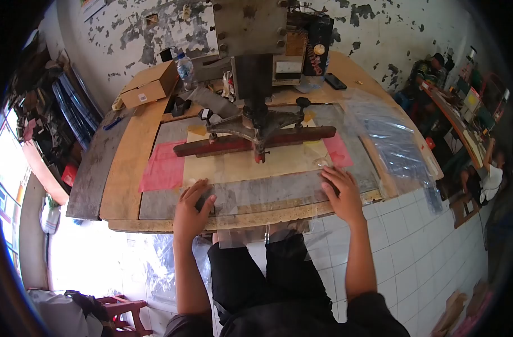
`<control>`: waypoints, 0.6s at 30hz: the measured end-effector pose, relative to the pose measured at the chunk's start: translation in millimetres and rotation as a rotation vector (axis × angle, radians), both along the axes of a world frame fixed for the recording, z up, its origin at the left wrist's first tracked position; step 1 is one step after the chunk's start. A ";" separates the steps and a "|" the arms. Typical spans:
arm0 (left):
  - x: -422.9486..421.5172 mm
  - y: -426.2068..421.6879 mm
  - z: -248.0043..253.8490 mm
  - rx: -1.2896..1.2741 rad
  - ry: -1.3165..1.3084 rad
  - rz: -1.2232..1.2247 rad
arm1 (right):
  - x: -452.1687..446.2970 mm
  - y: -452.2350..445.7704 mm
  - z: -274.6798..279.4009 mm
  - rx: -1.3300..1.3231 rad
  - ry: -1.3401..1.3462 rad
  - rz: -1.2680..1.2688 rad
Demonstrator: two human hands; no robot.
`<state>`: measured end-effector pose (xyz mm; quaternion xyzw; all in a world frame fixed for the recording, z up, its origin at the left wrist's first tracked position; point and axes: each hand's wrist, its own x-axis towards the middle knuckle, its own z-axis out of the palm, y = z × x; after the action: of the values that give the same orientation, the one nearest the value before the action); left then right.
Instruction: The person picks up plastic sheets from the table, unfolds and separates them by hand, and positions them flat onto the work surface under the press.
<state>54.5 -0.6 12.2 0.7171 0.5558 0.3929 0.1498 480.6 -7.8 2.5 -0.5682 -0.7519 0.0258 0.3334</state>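
Observation:
A clear plastic sheet [256, 205] lies over the front of the grey metal work plate [357, 168], and its lower part hangs past the table edge. My left hand [192, 209] rests on the left side of the sheet, fingers stretched forward and thumb apart. On the right, my right hand [342, 192] lies with spread fingers near the sheet's other side. Beyond both hands, a press head [257, 121] carries a long metal bar [293, 138] above a pale yellow sheet [228, 168]. Pink material [162, 166] shows at both ends of the yellow sheet.
A cardboard box [149, 87], a water bottle [185, 72] and a phone [335, 81] stand or lie at the back of the table. Stacked clear plastic sheets [394, 137] drape over the right side. Other people [492, 177] sit at the far right. A red stool [130, 312] stands lower left.

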 end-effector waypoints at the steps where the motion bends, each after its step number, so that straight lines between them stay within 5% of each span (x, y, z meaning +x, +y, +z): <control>1: 1.1 -0.4 -1.9 -0.007 -0.001 0.006 | -1.4 -2.0 2.2 -0.005 0.035 -0.037; 18: 3.6 -4.9 -0.9 0.076 0.024 0.124 | -3.4 0.9 1.0 0.045 0.130 -0.085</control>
<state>58.1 -5.5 11.4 0.6910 0.5857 0.4137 0.0911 477.2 -7.0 3.5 -0.5890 -0.7043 0.0316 0.3950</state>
